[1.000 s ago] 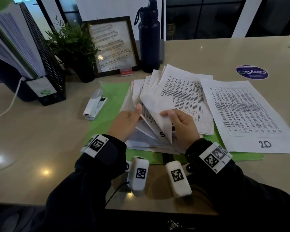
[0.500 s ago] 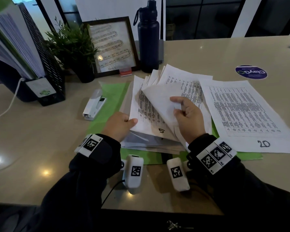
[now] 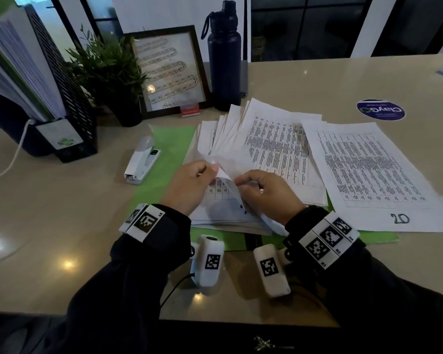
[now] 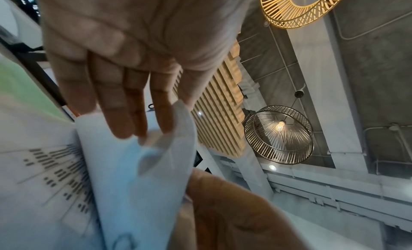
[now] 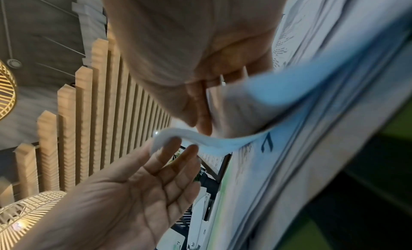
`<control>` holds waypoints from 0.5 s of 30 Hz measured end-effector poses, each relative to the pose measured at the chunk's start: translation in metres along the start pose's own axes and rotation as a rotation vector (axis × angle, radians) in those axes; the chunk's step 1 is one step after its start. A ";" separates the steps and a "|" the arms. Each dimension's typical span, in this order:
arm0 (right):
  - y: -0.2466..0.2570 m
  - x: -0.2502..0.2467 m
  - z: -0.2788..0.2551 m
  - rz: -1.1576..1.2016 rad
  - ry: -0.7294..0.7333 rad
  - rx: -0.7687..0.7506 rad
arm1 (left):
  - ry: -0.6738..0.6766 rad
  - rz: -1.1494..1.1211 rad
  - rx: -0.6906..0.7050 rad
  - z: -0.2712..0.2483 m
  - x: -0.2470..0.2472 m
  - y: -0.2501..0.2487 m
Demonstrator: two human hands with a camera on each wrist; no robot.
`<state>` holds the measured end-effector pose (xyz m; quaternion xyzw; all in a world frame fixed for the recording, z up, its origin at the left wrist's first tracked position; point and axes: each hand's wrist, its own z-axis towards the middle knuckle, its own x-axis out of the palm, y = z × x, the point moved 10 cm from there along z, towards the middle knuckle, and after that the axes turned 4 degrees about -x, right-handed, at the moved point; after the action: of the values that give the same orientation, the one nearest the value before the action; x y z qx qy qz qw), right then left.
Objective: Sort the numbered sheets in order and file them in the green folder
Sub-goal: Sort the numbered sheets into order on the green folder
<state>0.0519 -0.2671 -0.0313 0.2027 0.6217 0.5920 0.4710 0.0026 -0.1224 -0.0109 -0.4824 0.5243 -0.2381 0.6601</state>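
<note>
Now | left hand (image 3: 189, 186) and right hand (image 3: 267, 194) are both pinching a lifted sheet (image 3: 225, 162) | stack (image 3: 274, 146) is lying lengthwise away from the person on green folder (image 3: 169, 152).

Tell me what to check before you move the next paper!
1. Left hand holds the lifted sheet: ok, its fingers pinch the corner.
2. Right hand holds a sheet too: ok, it grips a curled edge.
3. Number on the lifted sheet can be read: cannot tell, it is bent and blurred.
4. Stack lies on the green folder: ok.
5. Sheet 20 lies flat, set apart to the right: ok.
6. Stapler is out of the way: ok, it lies left of the papers, partly on the folder's edge.
</note>
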 end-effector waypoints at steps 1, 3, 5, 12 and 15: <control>0.001 0.005 -0.001 0.058 0.044 0.014 | 0.034 -0.037 -0.004 0.000 0.005 0.000; 0.004 0.008 0.000 -0.001 0.083 -0.044 | 0.078 -0.086 0.000 -0.001 0.013 -0.001; 0.003 0.008 0.001 -0.022 0.098 -0.068 | 0.092 -0.111 0.004 -0.002 0.015 -0.002; -0.001 0.006 0.005 -0.084 0.087 -0.119 | 0.088 -0.208 -0.025 -0.002 0.017 0.004; -0.001 0.006 0.006 -0.096 0.086 -0.139 | 0.073 -0.280 -0.065 -0.002 0.019 0.010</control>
<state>0.0545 -0.2592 -0.0339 0.1141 0.6078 0.6187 0.4846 0.0055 -0.1344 -0.0287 -0.5629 0.4828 -0.3281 0.5851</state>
